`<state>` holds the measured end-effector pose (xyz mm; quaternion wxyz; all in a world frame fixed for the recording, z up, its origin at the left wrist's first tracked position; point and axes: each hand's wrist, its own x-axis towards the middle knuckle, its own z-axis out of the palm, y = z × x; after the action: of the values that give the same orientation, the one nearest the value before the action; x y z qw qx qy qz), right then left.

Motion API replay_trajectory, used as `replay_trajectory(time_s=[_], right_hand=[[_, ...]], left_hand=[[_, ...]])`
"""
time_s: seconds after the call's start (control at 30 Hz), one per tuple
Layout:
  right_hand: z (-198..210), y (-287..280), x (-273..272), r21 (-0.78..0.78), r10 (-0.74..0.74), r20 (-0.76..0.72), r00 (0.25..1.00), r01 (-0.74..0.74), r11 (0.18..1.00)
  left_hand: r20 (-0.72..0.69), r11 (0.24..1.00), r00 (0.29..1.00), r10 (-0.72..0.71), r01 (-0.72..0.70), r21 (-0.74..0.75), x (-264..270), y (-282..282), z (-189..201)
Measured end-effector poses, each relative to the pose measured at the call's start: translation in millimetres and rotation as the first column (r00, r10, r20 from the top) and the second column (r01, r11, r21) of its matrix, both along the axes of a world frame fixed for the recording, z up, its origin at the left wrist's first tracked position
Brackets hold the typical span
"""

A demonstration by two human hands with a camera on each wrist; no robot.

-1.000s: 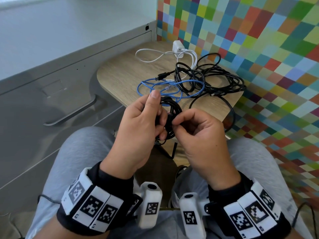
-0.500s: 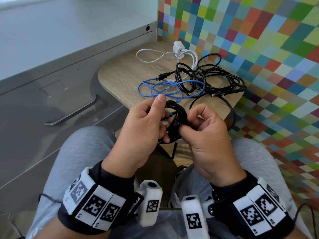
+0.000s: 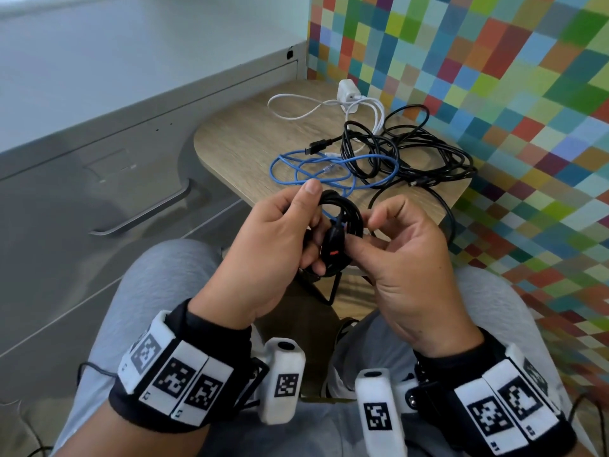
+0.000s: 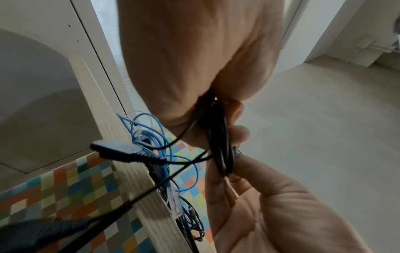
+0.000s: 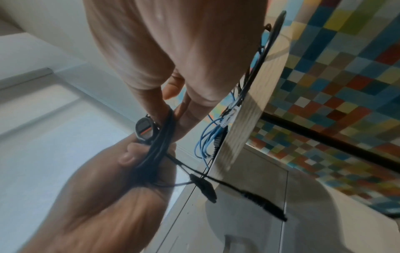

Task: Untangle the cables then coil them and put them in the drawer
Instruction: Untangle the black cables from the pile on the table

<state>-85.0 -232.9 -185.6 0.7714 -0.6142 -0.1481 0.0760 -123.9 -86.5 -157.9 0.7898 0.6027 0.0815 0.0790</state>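
Above the lap, just near of the tabletop (image 3: 250, 140), the left hand (image 3: 273, 245) grips a coiled black cable (image 3: 342, 225), its long axis running near-to-far, while the right hand (image 3: 405, 258) pinches its right side beside the red-marked plug (image 3: 333, 250).

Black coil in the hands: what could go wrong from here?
1. The left hand alone grips the black coil; the right hand only pinches it near the connector, so loops may spring loose.
2. Free plug ends dangle below and could snag the blue cable on the table.
3. The drawer is shut, and both hands are busy.
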Motion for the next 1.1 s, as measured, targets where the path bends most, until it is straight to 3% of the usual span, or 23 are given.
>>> replay_trajectory(time_s=[0.13, 0.57, 0.73, 0.83, 0.9, 1.1], right_hand=[[-1.1, -2.8, 2.0, -0.109, 0.012, 0.092, 0.996, -0.002, 0.994], [-5.5, -2.6, 0.0, -0.134, -0.001, 0.182, 0.983, 0.026, 0.991], [-2.1, -1.7, -1.2, -0.137, 0.135, 0.117, 0.984, -0.119, 0.983], [-1.0, -3.7, -1.3, -0.158, 0.2, -0.006, 0.98, -0.198, 0.967], [2.4, -3.7, -3.1, -0.08, 0.225, -0.117, 0.967, -0.235, 0.969], [4.1, 1.2, -6.9, -0.018, 0.249, -0.179, 0.952, -0.256, 0.966]], left_hand=[[0.024, 0.999, 0.999, -0.038, 0.037, 0.03, -2.3, -4.0, 1.4], [0.063, 1.0, 0.998, -0.03, 0.029, 0.009, -2.3, -5.6, 0.2], [0.085, 0.998, 0.996, -0.005, -0.001, 0.067, -1.0, -3.7, -3.0], [0.126, 0.985, 0.992, 0.019, -0.041, 0.17, -0.7, 0.0, -5.6], [0.157, 0.969, 0.987, 0.023, -0.061, 0.239, -2.0, 1.7, -4.1], [0.202, 0.932, 0.979, 0.011, -0.083, 0.354, -4.0, -1.8, -3.3]])
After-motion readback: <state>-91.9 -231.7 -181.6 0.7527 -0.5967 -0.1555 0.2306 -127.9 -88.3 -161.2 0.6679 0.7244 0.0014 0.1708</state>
